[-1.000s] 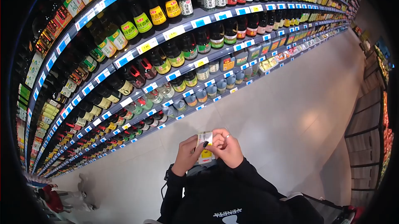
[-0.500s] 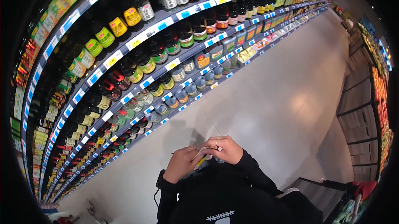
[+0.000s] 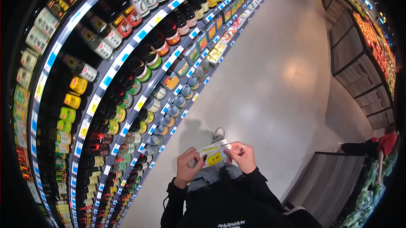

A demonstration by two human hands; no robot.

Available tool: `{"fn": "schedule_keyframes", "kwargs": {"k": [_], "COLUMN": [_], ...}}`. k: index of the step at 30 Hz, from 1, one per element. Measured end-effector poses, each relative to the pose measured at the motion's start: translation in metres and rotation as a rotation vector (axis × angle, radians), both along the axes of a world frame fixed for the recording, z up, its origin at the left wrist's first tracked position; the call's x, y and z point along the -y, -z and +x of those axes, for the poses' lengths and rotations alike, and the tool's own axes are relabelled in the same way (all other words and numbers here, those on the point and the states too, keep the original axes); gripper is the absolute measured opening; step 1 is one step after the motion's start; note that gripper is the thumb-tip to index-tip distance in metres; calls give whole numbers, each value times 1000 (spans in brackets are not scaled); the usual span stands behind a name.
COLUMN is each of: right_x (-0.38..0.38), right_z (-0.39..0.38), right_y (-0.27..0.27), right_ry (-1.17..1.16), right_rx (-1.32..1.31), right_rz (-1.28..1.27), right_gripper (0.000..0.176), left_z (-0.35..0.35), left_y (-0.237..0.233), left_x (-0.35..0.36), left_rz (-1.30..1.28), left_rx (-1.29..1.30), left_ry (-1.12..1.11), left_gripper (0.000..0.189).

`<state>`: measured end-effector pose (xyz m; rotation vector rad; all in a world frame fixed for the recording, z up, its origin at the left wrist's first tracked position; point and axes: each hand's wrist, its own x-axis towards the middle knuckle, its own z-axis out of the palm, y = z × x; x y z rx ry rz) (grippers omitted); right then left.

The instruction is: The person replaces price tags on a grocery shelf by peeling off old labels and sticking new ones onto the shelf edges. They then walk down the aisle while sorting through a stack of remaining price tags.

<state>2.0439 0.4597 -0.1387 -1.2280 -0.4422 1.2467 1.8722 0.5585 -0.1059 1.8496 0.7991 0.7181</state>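
Note:
Several price tags (image 3: 215,157), white and yellow, are held in front of my body; the front yellow one reads 6.90. My left hand (image 3: 189,165) pinches their left side between thumb and fingers. The right side is gripped by my right hand (image 3: 241,156), which wears a ring. The tags look fanned and overlapping, and their lower edges are over my grey trousers. A shoe (image 3: 219,134) shows just beyond them.
Long shelves (image 3: 139,116) of sauce bottles with blue and yellow price labels curve along my left. Produce stands (image 3: 351,65) with orange and red goods line the right. A person in a red top (image 3: 385,144) is beside leafy greens (image 3: 367,198) at lower right.
The view has turned and moved along the aisle. My hands have spread a little apart and the tags are tilted up, so their faces now show.

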Motion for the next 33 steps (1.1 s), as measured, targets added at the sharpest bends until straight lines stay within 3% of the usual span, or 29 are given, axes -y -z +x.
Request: {"fn": "schedule_keyframes", "kwargs": {"k": [3, 8, 15, 17, 21, 23, 27, 29, 33], "right_x": [-21, -65, -115, -125, -148, -162, -192, -206, -222], "right_z": [33, 95, 191, 211, 262, 287, 355, 392, 472], "right_y": [-1, -21, -17, -4, -4, -4, -20, -26, -30], "right_ry": [68, 147, -27, 48, 18, 24, -60, -99, -183], "right_rx": [-15, 29, 98, 361, 257, 153, 55, 72, 123], "right_rz": [-30, -12, -79, -35, 12, 67, 84, 81, 63], "right_gripper": [19, 33, 32, 28, 27, 28, 30, 31, 28], "left_z": [50, 124, 220, 242, 290, 320, 387, 415, 489], "left_y": [2, 6, 7, 9, 8, 3, -4, 4, 8], "left_x": [-22, -72, -125, -132, -150, -158, -179, -190, -198], "left_rz": [-76, -103, -155, -226, -290, -495, -363, -179, -315], "left_rx": [30, 99, 214, 205, 188, 311, 336, 188, 252], "left_ry": [-78, -29, -30, -60, -120, -192, -315, -211, -211], "left_gripper": [12, 19, 21, 19, 13, 8, 16, 23, 21]}}
